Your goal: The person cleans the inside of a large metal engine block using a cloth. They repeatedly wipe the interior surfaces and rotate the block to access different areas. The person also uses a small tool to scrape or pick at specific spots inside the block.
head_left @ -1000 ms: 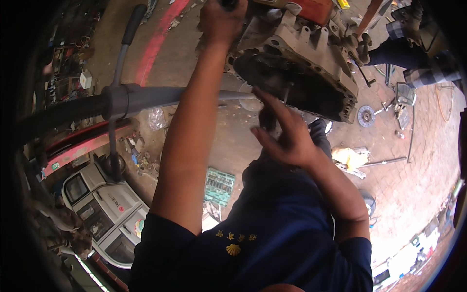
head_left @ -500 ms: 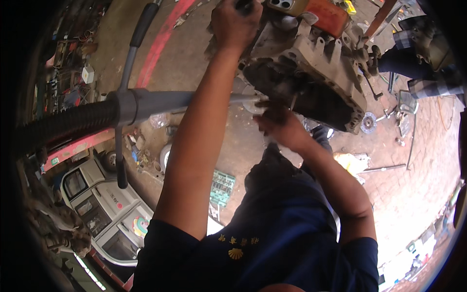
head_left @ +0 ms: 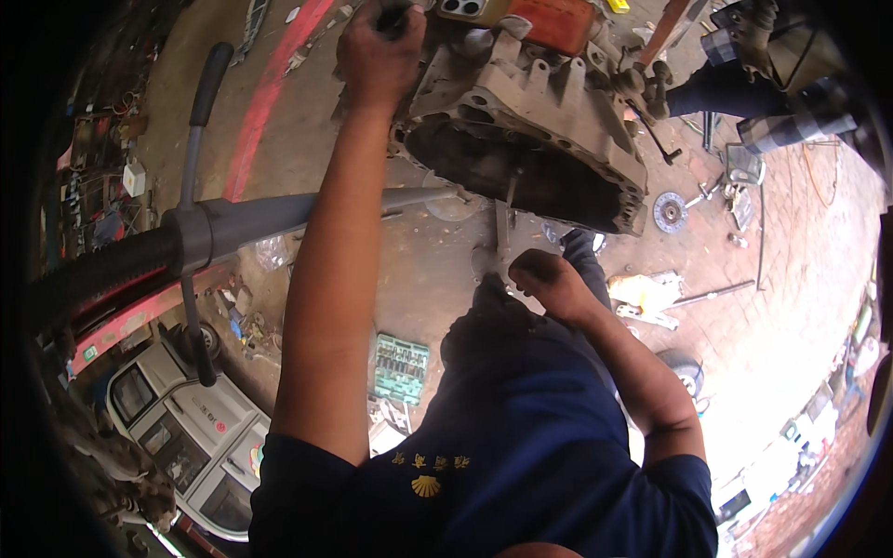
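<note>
A large dirty metal gearbox housing [head_left: 535, 104] fills the upper middle, its dark hollow side facing me. My left hand [head_left: 379, 60] is curled at its upper left, fingers bent around something dark that I cannot make out. Below the housing's opening, my right hand [head_left: 555, 286] is closed in front of my body, apart from the housing. Whether anything is inside those fingers is hidden. A metal bar [head_left: 502, 228] shows between the housing and my right hand. On top of the housing lie a red-orange container [head_left: 558, 23] and a phone [head_left: 470, 9].
A grey pole [head_left: 256, 223] with a cross handle [head_left: 210, 84] extends behind my left forearm. On the floor lie a clutch disc [head_left: 670, 212], a green tool case [head_left: 402, 367] and a long rod [head_left: 712, 294]. A white van [head_left: 200, 418] is lower left; another person's plaid sleeve [head_left: 795, 126] shows upper right.
My right hand has come down from the housing's opening toward my body. The view has shifted, so the housing and my left hand appear farther left and slightly higher.
</note>
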